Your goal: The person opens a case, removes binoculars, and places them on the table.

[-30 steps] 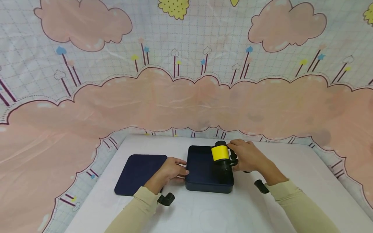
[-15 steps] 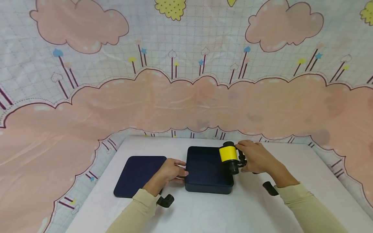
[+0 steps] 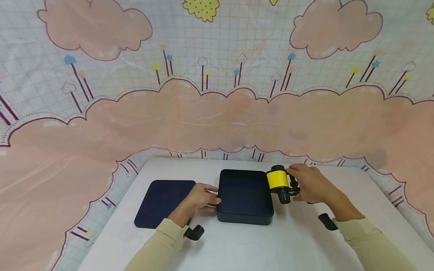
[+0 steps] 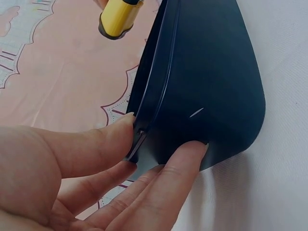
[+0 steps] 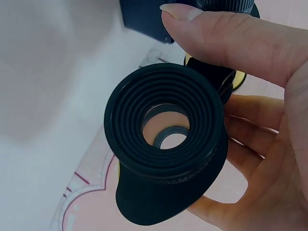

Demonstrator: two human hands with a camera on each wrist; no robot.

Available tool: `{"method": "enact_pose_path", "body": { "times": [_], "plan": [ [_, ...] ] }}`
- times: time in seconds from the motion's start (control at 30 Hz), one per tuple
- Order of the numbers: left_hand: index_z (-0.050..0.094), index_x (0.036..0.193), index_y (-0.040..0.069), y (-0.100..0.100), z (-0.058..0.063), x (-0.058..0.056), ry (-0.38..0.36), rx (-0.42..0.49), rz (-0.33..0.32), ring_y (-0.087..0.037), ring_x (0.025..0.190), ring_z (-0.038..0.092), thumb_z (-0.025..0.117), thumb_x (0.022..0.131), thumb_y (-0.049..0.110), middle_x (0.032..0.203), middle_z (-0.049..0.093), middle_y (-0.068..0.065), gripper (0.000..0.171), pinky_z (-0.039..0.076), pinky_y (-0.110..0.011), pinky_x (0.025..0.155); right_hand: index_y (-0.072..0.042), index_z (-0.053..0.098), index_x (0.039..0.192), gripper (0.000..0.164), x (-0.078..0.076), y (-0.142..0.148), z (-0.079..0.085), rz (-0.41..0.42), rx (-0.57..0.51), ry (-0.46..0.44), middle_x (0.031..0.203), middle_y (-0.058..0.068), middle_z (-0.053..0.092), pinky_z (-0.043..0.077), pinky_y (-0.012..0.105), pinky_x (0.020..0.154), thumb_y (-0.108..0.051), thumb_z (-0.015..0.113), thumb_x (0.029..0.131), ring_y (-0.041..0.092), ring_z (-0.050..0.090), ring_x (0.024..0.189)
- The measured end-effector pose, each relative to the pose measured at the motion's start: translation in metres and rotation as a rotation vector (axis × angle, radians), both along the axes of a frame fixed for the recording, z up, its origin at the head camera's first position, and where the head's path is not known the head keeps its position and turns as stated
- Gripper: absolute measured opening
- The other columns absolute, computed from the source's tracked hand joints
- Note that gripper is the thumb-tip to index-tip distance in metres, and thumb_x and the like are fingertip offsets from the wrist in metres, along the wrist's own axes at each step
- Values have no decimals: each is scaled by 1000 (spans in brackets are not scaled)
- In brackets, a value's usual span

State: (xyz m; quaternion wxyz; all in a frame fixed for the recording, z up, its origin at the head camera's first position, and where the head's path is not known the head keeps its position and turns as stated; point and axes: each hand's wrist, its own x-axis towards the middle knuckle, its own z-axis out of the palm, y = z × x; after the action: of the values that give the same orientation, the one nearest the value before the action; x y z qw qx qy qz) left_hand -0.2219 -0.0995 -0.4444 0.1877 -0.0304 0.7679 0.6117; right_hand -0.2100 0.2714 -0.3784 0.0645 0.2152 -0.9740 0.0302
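Observation:
Yellow and black binoculars (image 3: 277,180) are in my right hand (image 3: 312,184), whose thumb and fingers grip them just off the box's right side. In the right wrist view a ribbed round eyepiece (image 5: 120,120) faces the camera, and the thumb lies across the body while the fingers reach around behind. A dark blue, open-topped box (image 3: 244,218) stands on the table. My left hand (image 3: 200,197) touches its left side. Up close in the left wrist view, the thumb and fingertips (image 4: 197,149) press on the box wall (image 4: 216,72) and near its rim.
A dark blue flat lid (image 3: 159,199) lies on the white table (image 3: 237,248), left of the box and partly behind the left forearm. A printed cloth (image 3: 217,124) with clouds hangs behind and around the table. Black camera mounts (image 3: 194,232) stick out from both wrists.
My right hand has carried the binoculars rightward, from over the box's right part to beyond its right rim. The left hand, box and lid have stayed in place.

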Motion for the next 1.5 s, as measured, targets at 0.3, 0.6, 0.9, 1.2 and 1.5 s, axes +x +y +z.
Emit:
{"method": "enact_pose_path", "body": {
  "times": [0.3, 0.6, 0.9, 1.2, 1.5],
  "plan": [
    [63, 136, -5, 2, -3, 0, -5, -2, 7, -20, 88, 71, 77, 86, -8, 122, 71, -24, 52, 66, -41, 74, 4, 61, 138, 90, 2, 11, 2, -17, 4, -13, 142, 25, 61, 44, 72, 105, -27, 100, 62, 46, 54, 134],
    [64, 134, -6, 2, -5, -1, -2, 7, 9, -19, 83, 71, 76, 86, -9, 115, 72, -23, 50, 66, -41, 71, 5, 61, 138, 90, 1, 21, 1, -28, -3, -22, 143, 27, 60, 42, 73, 107, -26, 99, 63, 48, 53, 134],
    [64, 134, -7, 2, -6, -2, 9, 10, 10, -18, 83, 70, 75, 86, -10, 115, 71, -23, 49, 66, -41, 71, 5, 60, 139, 90, -2, 31, 3, -18, -5, -24, 144, 28, 59, 43, 74, 105, -26, 98, 64, 49, 53, 134],
    [63, 134, -7, 2, -5, -2, 11, 14, 6, -19, 84, 72, 75, 87, -10, 116, 71, -24, 49, 66, -43, 73, 6, 59, 140, 92, -3, 42, 11, -20, -31, -32, 144, 30, 58, 41, 76, 106, -25, 98, 63, 55, 51, 133],
    [63, 135, -7, 3, -3, -2, 7, 5, 10, -19, 86, 72, 75, 87, -9, 118, 72, -24, 50, 66, -44, 75, 6, 56, 143, 97, -5, 53, 14, -28, -42, -54, 146, 30, 56, 41, 77, 105, -26, 99, 62, 56, 51, 132]
  ]
}}
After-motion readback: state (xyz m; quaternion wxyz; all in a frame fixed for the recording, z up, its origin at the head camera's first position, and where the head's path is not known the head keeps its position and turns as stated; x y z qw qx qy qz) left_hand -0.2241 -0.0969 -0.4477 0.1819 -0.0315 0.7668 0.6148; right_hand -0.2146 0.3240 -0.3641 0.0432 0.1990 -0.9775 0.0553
